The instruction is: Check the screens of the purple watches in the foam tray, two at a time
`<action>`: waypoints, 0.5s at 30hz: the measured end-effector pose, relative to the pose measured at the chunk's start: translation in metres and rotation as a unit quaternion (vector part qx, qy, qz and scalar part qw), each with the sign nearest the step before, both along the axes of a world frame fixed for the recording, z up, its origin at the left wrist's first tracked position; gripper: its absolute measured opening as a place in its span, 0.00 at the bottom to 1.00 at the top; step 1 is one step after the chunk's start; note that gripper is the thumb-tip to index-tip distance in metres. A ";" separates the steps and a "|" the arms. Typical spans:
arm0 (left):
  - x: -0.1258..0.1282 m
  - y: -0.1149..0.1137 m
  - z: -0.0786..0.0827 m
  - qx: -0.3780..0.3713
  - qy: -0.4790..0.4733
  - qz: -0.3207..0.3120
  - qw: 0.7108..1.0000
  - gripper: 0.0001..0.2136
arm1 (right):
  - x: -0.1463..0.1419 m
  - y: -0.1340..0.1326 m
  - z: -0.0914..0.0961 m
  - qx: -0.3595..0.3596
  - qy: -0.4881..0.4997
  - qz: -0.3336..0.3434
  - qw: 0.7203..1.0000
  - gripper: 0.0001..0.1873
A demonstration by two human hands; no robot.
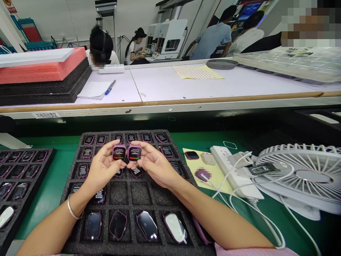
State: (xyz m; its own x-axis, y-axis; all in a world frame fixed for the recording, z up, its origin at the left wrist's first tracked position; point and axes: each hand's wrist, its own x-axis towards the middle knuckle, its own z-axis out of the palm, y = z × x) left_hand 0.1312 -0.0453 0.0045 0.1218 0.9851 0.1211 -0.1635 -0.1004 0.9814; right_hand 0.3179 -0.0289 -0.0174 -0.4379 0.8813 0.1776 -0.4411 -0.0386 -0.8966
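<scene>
My left hand pinches a purple-framed smartwatch by its edges, its lit screen facing me with small text and a green strip. Beside it, my right hand grips a second purple-framed smartwatch, also lit, with text and a reddish strip. The two watches are held side by side above a black foam tray. More watches lie in the tray's compartments; several screens show white text, while the front-row watches, such as a dark watch, show no text. Some tray watches are partly hidden behind my hands.
Another foam tray of watches stands at the left. On the right are a yellow sheet with watch parts, a white power strip, loose cables and a white fan. A raised shelf crosses behind, with foam sheets stacked on it. Several people sit beyond.
</scene>
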 end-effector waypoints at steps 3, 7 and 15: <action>0.001 0.001 -0.001 0.008 0.002 0.005 1.000 0.24 | 0.000 0.000 -0.001 0.005 -0.006 0.004 1.000 0.22; 0.003 0.001 -0.002 0.008 0.005 0.010 1.000 0.22 | -0.002 0.000 -0.002 0.008 -0.015 0.002 1.000 0.23; 0.003 -0.004 0.000 -0.009 0.013 -0.004 1.000 0.25 | -0.002 -0.002 0.000 0.013 -0.028 -0.025 0.999 0.24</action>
State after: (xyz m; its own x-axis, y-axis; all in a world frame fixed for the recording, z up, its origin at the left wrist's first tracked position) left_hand 0.1339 -0.0493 0.0048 0.1330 0.9860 0.1001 -0.1378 -0.0816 0.9871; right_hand 0.3162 -0.0305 -0.0176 -0.4035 0.8977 0.1773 -0.3902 0.0065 -0.9207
